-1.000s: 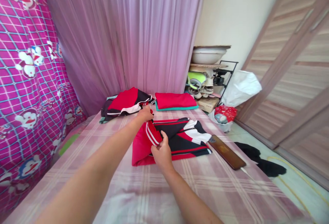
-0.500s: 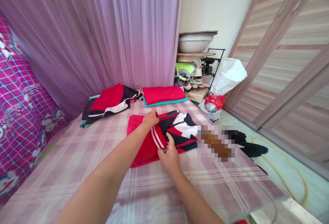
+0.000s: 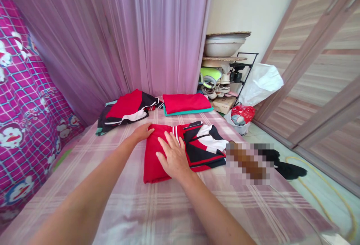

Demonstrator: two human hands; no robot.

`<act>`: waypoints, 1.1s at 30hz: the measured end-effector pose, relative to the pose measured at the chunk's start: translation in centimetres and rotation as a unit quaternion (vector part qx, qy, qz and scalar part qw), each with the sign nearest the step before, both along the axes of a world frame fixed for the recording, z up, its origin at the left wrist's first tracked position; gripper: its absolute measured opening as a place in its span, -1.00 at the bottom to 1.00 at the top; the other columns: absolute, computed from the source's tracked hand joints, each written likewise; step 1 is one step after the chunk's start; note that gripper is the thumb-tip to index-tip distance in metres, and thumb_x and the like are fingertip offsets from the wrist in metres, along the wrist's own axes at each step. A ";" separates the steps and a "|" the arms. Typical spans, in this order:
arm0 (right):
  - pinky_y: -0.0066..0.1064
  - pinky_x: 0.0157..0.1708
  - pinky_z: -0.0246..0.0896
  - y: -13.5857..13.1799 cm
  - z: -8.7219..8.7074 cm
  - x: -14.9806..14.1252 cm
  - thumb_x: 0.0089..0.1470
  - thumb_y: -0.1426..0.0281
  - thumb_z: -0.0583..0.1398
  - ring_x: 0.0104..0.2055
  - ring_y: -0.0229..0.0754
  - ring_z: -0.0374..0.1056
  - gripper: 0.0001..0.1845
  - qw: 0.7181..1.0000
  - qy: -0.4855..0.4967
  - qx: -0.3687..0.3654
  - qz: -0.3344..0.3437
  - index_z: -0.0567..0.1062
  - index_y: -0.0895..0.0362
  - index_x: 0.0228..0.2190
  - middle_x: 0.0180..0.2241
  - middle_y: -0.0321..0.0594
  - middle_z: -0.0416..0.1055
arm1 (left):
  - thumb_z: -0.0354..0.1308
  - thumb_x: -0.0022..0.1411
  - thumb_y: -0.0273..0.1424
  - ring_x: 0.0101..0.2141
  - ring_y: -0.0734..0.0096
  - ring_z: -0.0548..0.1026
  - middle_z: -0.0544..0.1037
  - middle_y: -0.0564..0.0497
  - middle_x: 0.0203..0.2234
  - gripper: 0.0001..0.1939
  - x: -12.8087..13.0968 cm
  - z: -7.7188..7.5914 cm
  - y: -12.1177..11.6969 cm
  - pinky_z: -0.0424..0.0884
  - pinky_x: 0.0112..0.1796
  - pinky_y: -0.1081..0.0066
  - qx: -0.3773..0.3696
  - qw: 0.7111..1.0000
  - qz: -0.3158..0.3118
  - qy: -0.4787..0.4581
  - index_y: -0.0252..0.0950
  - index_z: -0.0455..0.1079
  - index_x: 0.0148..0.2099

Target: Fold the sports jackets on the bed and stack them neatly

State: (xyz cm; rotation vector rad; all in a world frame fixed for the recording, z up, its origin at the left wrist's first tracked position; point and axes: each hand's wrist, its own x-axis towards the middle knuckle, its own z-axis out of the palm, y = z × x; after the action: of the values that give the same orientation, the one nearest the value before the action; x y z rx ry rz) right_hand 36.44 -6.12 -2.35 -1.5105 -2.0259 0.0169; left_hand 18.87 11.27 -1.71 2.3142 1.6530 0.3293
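Note:
A red, black and white jacket (image 3: 161, 162) lies partly folded on the checked bedspread. The red part is nearest my hands, and a band with white stripes crosses its middle. At the far left corner of the red fabric, my left hand (image 3: 142, 132) has thumb and finger closed on the edge. My right hand (image 3: 174, 157) rests flat on top of the red part, fingers spread, beside the striped band. The jacket's black and white end stretches to the right, beyond my right hand.
Behind the jacket lie a folded red and teal garment (image 3: 188, 104) and another red and black garment (image 3: 126, 108). A pixelated brown object (image 3: 247, 162) sits near the bed's right edge. Purple curtains (image 3: 157, 31) hang behind; a shoe rack (image 3: 247, 69) stands at the back right.
My left hand has moved left to the jacket's far left corner. My right hand has let go of the striped band and now lies spread on the red fabric. The view has shifted slightly left.

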 end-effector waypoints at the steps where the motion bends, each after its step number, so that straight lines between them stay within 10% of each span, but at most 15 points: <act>1: 0.12 0.31 -0.27 0.6 -0.2 -0.3 0.23 0.19 0.12 0.40 0.06 -0.10 -0.43 0.999 -0.020 -0.028 0.008 0.29 0.00 0.24 0.36 -0.05 0.04 | 0.03 0.25 -0.25 0.22 0.17 0.32 0.39 -0.16 0.22 -0.47 -0.3 -0.7 0.1 0.18 0.22 0.27 -0.006 1.000 0.000 0.003 -0.30 0.30 0.23; 6: 0.18 0.29 -0.25 2.1 -2.2 0.3 0.26 0.04 0.05 0.39 0.15 -0.07 -0.40 0.988 -0.073 -0.139 -0.006 0.35 0.04 0.22 0.34 0.00 0.08 | 0.13 0.16 -0.15 0.22 0.08 0.32 0.38 -0.26 0.21 -0.34 -0.1 -3.1 1.2 0.21 0.19 0.29 -0.020 1.000 0.014 0.019 -0.37 0.28 0.25; 13: 0.07 0.28 -0.14 0.4 -3.5 2.2 0.29 0.13 0.04 0.35 0.07 0.04 -0.46 0.991 -0.060 -0.078 -0.091 0.36 0.03 0.21 0.32 -0.01 0.14 | -0.03 0.22 0.00 0.08 0.11 0.47 0.53 -0.18 0.08 -0.42 -0.7 -1.5 4.0 0.30 0.06 0.36 -0.064 0.997 0.021 0.039 -0.31 0.48 0.06; 22: 0.05 0.06 0.16 2.2 -0.9 17.5 0.22 0.08 0.08 0.18 0.24 0.26 -0.32 0.882 -0.128 -0.215 -0.399 0.31 0.23 0.22 0.14 0.24 0.34 | 0.23 -0.03 -0.04 -0.19 -0.02 0.58 0.65 -0.22 -0.26 -0.53 0.0 -1.2 4.9 0.38 -0.25 0.32 -0.113 0.989 0.071 0.068 -0.33 0.55 -0.22; 28: -0.06 -0.01 0.23 5.2 0.4 20.0 0.09 0.27 0.21 0.06 0.17 0.39 -0.64 0.857 -0.173 -0.330 -0.355 0.58 0.12 -0.09 -0.03 0.09 0.50 | 0.25 -0.11 -0.11 -0.14 0.02 0.55 0.64 -0.16 -0.21 -0.62 -0.2 -0.3 3.6 0.35 -0.29 0.38 -0.093 0.991 0.085 0.034 -0.27 0.50 -0.29; 33: -0.19 -0.07 0.27 9.2 2.6 17.4 0.17 0.34 0.15 0.03 0.10 0.41 -0.67 0.900 -0.177 -0.257 -0.304 0.56 0.13 -0.07 -0.03 0.10 0.49 | 0.14 -0.01 -0.10 -0.30 0.16 0.56 0.61 -0.09 -0.33 -0.67 -4.6 -0.1 -0.7 0.37 -0.38 0.38 -0.095 0.988 0.124 -0.012 -0.26 0.41 -0.33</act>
State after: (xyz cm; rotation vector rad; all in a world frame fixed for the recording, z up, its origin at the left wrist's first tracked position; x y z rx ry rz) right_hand 53.81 3.08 0.25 -2.6013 -1.7889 0.0290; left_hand 14.26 10.59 -1.85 1.9653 1.8758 0.2384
